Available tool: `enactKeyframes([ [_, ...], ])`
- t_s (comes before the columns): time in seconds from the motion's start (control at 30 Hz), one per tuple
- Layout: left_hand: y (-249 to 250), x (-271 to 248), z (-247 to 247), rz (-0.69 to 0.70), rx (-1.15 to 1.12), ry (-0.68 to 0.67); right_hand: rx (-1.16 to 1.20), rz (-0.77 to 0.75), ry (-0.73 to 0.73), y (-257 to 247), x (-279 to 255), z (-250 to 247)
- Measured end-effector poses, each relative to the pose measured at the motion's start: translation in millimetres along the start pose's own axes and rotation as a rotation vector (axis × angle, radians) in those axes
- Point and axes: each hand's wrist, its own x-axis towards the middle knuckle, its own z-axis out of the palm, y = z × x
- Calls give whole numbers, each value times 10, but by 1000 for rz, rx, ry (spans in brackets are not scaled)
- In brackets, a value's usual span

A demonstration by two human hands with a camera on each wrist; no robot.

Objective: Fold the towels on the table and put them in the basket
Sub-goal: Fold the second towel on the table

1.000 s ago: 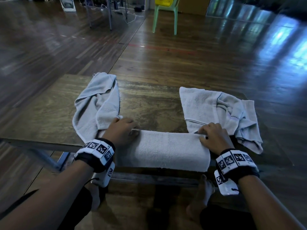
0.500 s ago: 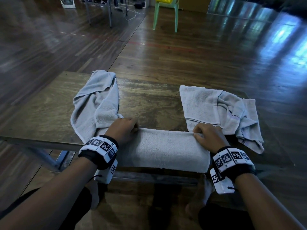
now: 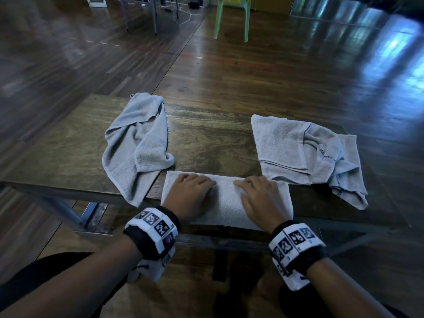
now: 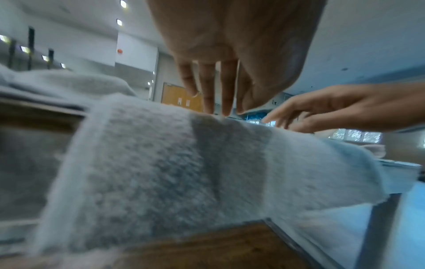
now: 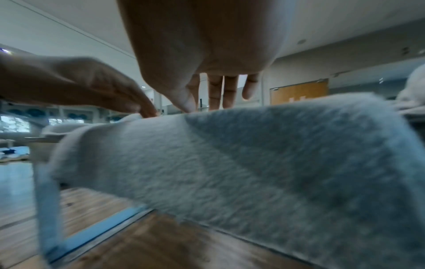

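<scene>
A folded white towel [image 3: 226,200] lies at the near edge of the wooden table [image 3: 206,143], hanging slightly over it. My left hand [image 3: 195,189] lies flat on the towel's left half, fingers straight. My right hand [image 3: 257,191] lies flat on its right half, fingers straight too. In the left wrist view the left fingertips [image 4: 216,107] touch the towel [image 4: 172,163]; in the right wrist view the right fingertips [image 5: 218,103] touch the towel [image 5: 230,163]. A crumpled grey towel [image 3: 137,143] lies to the left, and a partly folded grey towel [image 3: 305,152] to the right. No basket is in view.
The table stands on a glossy wooden floor [image 3: 275,72]. A green-legged chair [image 3: 231,17] and metal table legs [image 3: 140,14] stand far behind. My bare feet are under the table's near edge.
Both hands let go of the towel's ends and moved inward onto its middle, now lying flat. The towel looks shorter than before, its ends drawn in.
</scene>
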Motion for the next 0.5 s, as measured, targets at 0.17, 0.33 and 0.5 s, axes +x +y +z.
enactKeyframes([
  [0.17, 163, -98, 179, -119, 70, -153, 92, 98, -164, -222, -82, 146],
  [0.33, 65, 28, 313, -189, 40, -200, 120, 176, -202, -256, 28, 240],
  [0.5, -99, 124, 319, -240, 40, -236, 69, 233, -265, -139, 111, 281],
])
